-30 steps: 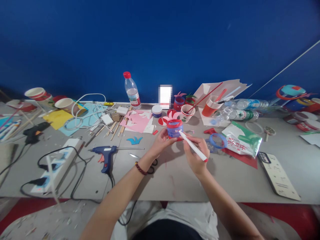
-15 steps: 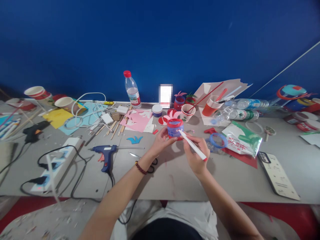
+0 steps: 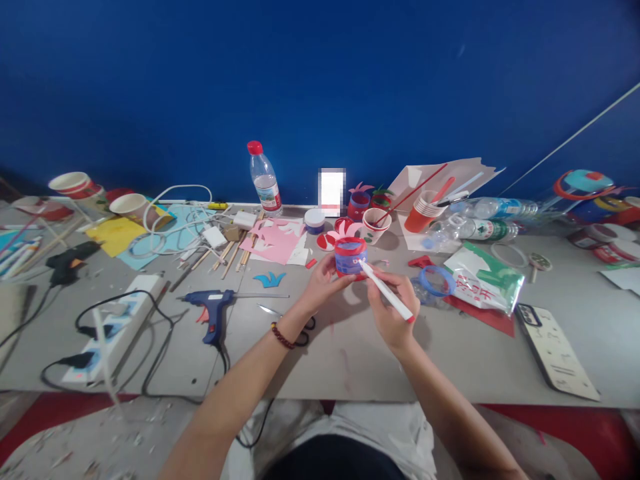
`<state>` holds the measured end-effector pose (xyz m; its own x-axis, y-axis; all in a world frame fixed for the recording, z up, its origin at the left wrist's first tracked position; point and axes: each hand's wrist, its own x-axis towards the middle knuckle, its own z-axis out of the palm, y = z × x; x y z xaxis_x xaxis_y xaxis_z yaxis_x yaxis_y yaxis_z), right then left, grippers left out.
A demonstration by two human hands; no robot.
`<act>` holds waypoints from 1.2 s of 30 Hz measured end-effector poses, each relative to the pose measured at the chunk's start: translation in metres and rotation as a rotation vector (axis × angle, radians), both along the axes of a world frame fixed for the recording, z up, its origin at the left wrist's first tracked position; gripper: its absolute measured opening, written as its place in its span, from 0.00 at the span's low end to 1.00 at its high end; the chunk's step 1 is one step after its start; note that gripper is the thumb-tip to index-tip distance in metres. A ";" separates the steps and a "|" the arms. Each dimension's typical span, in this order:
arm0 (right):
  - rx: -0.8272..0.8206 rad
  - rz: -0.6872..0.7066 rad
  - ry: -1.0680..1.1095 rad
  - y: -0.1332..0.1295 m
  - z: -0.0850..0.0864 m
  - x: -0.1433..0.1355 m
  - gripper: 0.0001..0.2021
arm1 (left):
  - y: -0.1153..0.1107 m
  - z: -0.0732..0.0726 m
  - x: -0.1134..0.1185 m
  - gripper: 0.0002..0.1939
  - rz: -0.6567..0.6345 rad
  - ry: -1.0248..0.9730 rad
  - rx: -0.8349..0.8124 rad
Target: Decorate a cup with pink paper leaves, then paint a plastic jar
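Pot: small blue-violet round container (image 3: 349,259) with red band at rim and red at base; small white marks on its side; located in the left hand, at the middle of the tabletop (image 3: 350,373); whether its base touches down, cannot tell.
Leaf piece: pink paper fronds (image 3: 345,229) rising at the pot's far rim; attachment not clear.
Left hand: left hand (image 3: 323,287), fingers curled round the pot's left side and base, closed on it.
Right hand: right hand (image 3: 393,328), fingers closed on a pen in a writing grip.
Pen: white marker (image 3: 386,292), red at its rear end, slanted, tip at the pot's marked side; exact contact too small to tell.
Bracelet: dark red beads (image 3: 283,336), on the left wrist.
Scissors: one pair (image 3: 269,311), partly hidden beneath the left forearm.
Cutout: blue paper, pointed fronds (image 3: 270,280), flat, left of the hands.
Glue gun: blue, red trigger (image 3: 214,318), lying farther left.
Paper cup: one, printed, stick inside (image 3: 374,233), just behind the pot.
Jar: white lid (image 3: 315,221), behind the left hand.
Bottle: clear, red cap (image 3: 265,187), upright near the wall.
Packet: green and white (image 3: 483,280), overlapping red paper (image 3: 495,322), right.
Phone: cream back (image 3: 557,353), far right.
Wall: blue (image 3: 300,80), behind everything.
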<state>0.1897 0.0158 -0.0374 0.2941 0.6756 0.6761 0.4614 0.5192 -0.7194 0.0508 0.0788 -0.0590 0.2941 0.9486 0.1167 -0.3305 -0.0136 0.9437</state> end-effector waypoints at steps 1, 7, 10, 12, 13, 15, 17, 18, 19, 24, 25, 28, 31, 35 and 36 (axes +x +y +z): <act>0.005 -0.004 -0.005 0.000 0.000 0.000 0.08 | 0.000 0.000 0.000 0.28 0.008 0.006 0.006; 0.004 0.010 -0.011 0.001 -0.002 0.000 0.08 | 0.000 0.000 0.000 0.28 0.043 0.054 0.034; 0.009 0.026 -0.013 0.001 -0.003 0.001 0.09 | 0.000 0.000 0.000 0.28 0.057 0.068 0.056; 0.000 0.030 -0.015 0.001 -0.004 0.001 0.09 | 0.001 0.000 -0.001 0.28 0.061 0.073 0.069; -0.008 0.034 -0.014 0.001 -0.004 0.001 0.09 | 0.002 -0.001 -0.001 0.28 0.063 0.074 0.075; -0.016 0.046 -0.009 0.001 -0.005 0.001 0.09 | 0.002 -0.001 -0.001 0.28 0.065 0.079 0.080; -0.016 0.055 -0.006 0.001 -0.005 0.001 0.09 | 0.002 -0.002 -0.001 0.27 0.066 0.086 0.082; -0.013 0.055 -0.007 0.001 -0.006 0.001 0.09 | 0.002 -0.002 -0.001 0.27 0.066 0.089 0.082; -0.012 0.054 -0.009 0.001 -0.006 0.001 0.09 | 0.003 -0.002 -0.001 0.27 0.066 0.091 0.082; -0.047 0.060 -0.003 0.001 -0.009 0.002 0.08 | 0.004 -0.004 -0.002 0.27 0.079 0.094 0.097; -0.056 0.061 -0.003 0.001 -0.010 0.002 0.08 | 0.004 -0.004 -0.002 0.27 0.079 0.092 0.100; -0.066 0.059 -0.005 0.002 -0.010 0.002 0.07 | 0.003 -0.003 -0.002 0.27 0.076 0.098 0.099; -0.048 0.050 0.007 0.001 -0.008 0.001 0.08 | 0.003 -0.002 -0.001 0.26 0.077 0.099 0.096; -0.016 0.026 0.011 0.001 -0.005 0.000 0.08 | 0.002 0.000 -0.001 0.26 0.070 0.091 0.090; -0.009 0.023 0.007 0.001 -0.005 0.000 0.09 | 0.002 0.000 -0.001 0.26 0.069 0.093 0.084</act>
<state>0.1899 0.0167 -0.0422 0.2832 0.6883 0.6678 0.4442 0.5230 -0.7274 0.0494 0.0805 -0.0587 0.2416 0.9550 0.1719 -0.2370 -0.1137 0.9648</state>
